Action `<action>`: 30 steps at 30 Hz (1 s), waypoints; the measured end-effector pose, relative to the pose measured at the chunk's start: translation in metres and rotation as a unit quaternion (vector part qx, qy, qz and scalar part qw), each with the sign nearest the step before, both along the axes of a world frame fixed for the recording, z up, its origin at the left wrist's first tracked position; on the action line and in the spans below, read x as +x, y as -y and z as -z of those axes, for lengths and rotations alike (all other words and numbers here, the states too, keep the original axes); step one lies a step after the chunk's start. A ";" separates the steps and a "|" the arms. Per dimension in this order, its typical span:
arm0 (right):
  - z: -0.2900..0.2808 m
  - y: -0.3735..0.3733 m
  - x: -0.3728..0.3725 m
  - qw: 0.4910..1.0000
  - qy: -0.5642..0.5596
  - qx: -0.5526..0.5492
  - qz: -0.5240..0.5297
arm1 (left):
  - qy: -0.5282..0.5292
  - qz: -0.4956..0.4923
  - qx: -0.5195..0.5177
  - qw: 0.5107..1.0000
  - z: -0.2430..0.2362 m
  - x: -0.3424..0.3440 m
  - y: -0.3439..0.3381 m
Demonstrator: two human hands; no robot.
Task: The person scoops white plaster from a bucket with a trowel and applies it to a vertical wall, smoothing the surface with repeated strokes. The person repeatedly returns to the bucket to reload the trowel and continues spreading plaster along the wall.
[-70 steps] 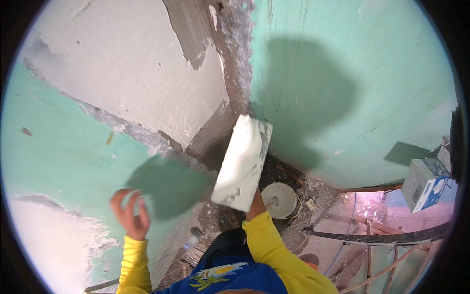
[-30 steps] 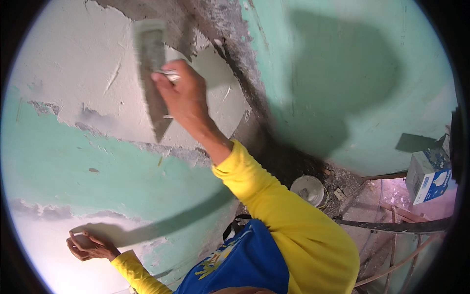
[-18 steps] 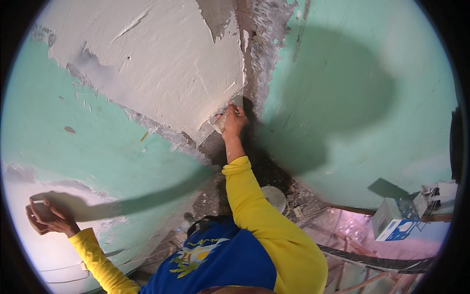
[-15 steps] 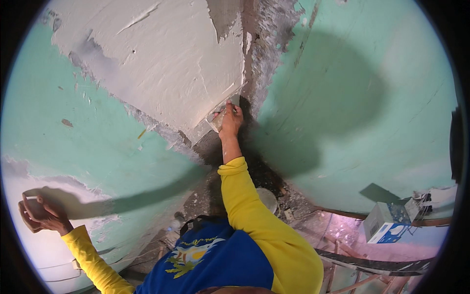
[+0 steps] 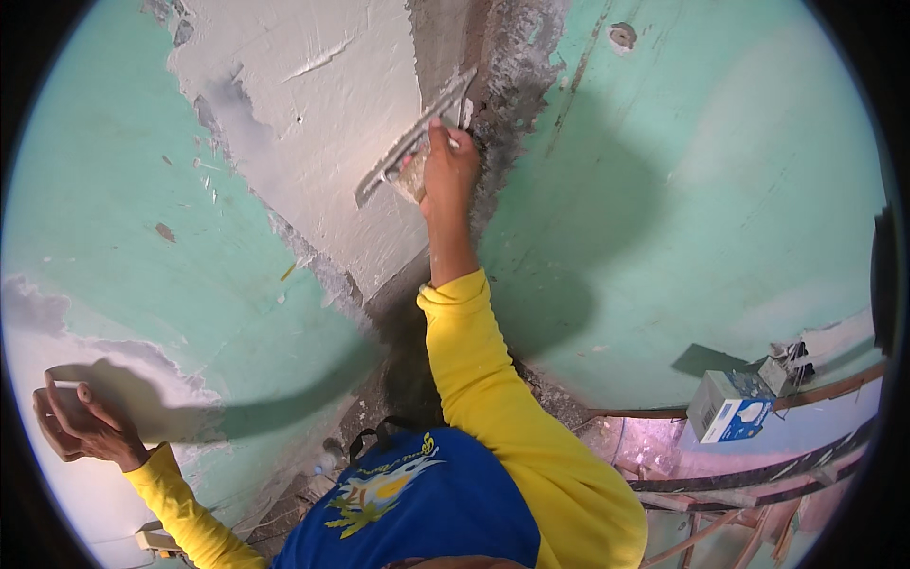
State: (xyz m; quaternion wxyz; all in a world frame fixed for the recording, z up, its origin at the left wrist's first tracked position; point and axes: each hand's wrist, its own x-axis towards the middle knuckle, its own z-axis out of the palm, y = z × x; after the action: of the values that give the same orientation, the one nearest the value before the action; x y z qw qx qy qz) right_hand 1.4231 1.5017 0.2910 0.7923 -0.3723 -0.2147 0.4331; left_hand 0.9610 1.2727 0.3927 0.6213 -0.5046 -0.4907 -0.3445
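Head view: one long grey metal plastering trowel with a worn pale handle (image 5: 409,139) lies just past 11 o'clock from the centre, its blade slanting from about 7 to 1. Two bare hands show. The right hand (image 5: 449,169) is closed around the trowel's handle; the left hand (image 5: 90,419), at 8 o'clock, is half open with loosely curled fingers and nothing visible in it. Whether it touches the wall I cannot tell.

Half a second ago the trowel was at the lower corner of the large off-white plaster patch (image 5: 284,114); now it is higher along that patch's right edge, blade tipped nearly edge-on. The left hand has barely shifted. One round hole-like fitting (image 5: 623,38) has come into sight at 1 o'clock.

A second white patch (image 5: 57,498) is at 8 o'clock. Two mint-green painted walls (image 5: 758,190) flank a rough grey corner strip (image 5: 517,81). Near 4 o'clock are one white-and-blue cardboard box (image 5: 732,410) and one dark curved bar (image 5: 796,467). The yellow right sleeve (image 5: 502,370) and blue shirt front (image 5: 455,512) block much of the floor.
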 end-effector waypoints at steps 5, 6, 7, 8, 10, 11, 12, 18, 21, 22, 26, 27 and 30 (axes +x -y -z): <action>-0.085 0.014 -0.011 0.993 0.046 0.098 -0.042 | -0.006 -0.007 -0.019 1.000 -0.001 -0.006 0.003; -0.097 0.020 -0.010 0.989 0.053 0.126 -0.055 | -0.004 -0.001 -0.016 1.000 -0.001 -0.007 0.001; -0.092 0.017 -0.007 0.976 0.130 0.172 0.015 | -0.002 0.004 -0.017 1.000 -0.001 -0.007 0.002; -0.081 0.011 -0.003 0.951 0.204 0.216 0.084 | 0.009 0.019 -0.014 1.000 0.001 -0.002 0.002; -0.068 0.028 -0.001 0.941 0.200 0.251 0.107 | -0.005 0.035 -0.007 0.999 -0.005 0.006 0.003; -0.049 0.031 0.003 0.940 0.221 0.231 0.123 | -0.007 0.025 -0.004 1.000 -0.007 0.005 0.005; -0.019 0.028 0.016 0.935 0.247 0.210 0.146 | -0.004 0.024 0.002 1.000 -0.005 0.005 0.002; 0.082 -0.032 0.060 0.881 0.405 0.084 0.231 | -0.011 -0.001 0.007 1.000 -0.004 0.004 0.000; 0.068 -0.052 0.070 0.837 0.451 0.134 0.280 | -0.020 -0.010 0.002 1.000 -0.005 0.005 0.001; 0.063 -0.058 0.075 0.823 0.462 0.150 0.293 | -0.024 -0.012 0.000 1.000 -0.003 0.004 0.000; 0.061 -0.070 0.084 0.815 0.482 0.135 0.290 | -0.039 0.009 0.009 0.999 -0.002 -0.003 -0.001; 0.062 -0.072 0.086 0.817 0.486 0.128 0.283 | -0.032 -0.008 0.014 0.999 0.000 -0.005 -0.002; 0.073 -0.073 0.086 0.831 0.477 0.128 0.255 | -0.016 -0.039 0.026 0.999 -0.003 0.007 -0.002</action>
State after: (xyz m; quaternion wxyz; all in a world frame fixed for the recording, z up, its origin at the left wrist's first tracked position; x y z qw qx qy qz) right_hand 1.5095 1.5751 0.2185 0.7140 -0.4694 -0.5173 -0.0473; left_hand 0.9679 1.2752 0.3955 0.6550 -0.4744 -0.4907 -0.3243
